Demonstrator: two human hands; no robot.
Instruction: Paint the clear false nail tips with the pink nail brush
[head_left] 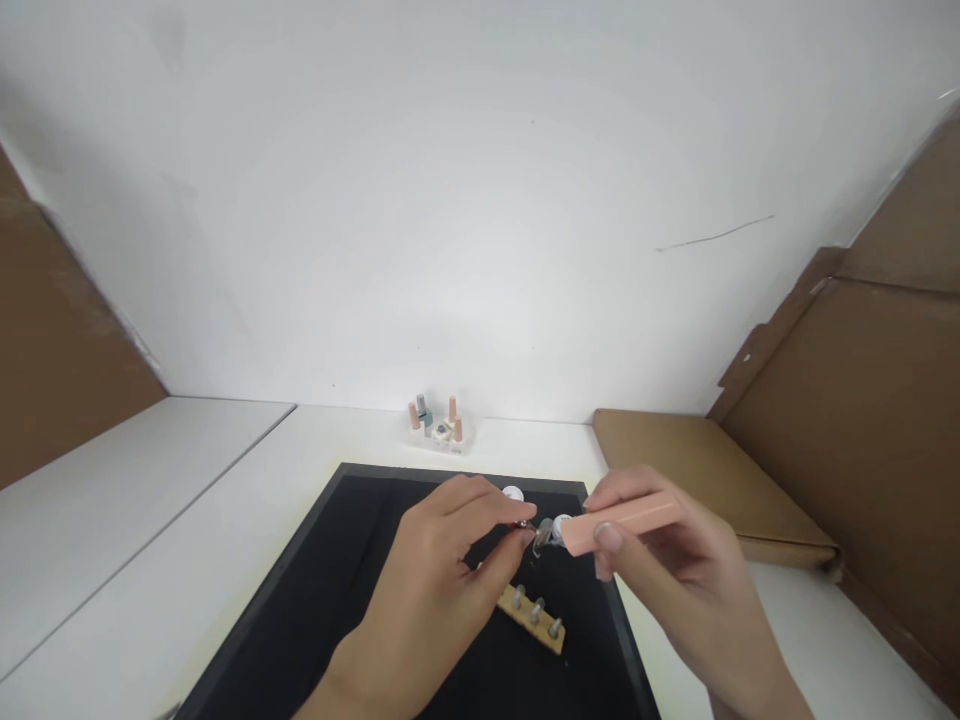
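My left hand (450, 570) pinches a small metallic item (529, 526) between thumb and index finger; its exact shape is partly hidden. Facing it, my right hand (667, 570) is closed around a pink, block-like tool (626, 522). Between the hands is a small clear, greyish piece (545, 531), close to the pink tool's left end. Beneath them, a yellowish strip (534, 618) with several upright greyish pegs lies tilted on the black mat (337, 590). Two white round items, one (513, 493) behind my left fingers and another (562, 527) beside the pink tool, are partly covered.
A clear holder (439, 445) with several small bottles, some pink-capped, stands against the white wall at the back. A flat cardboard box (675, 450) lies at the right. Brown cardboard panels rise on both sides.
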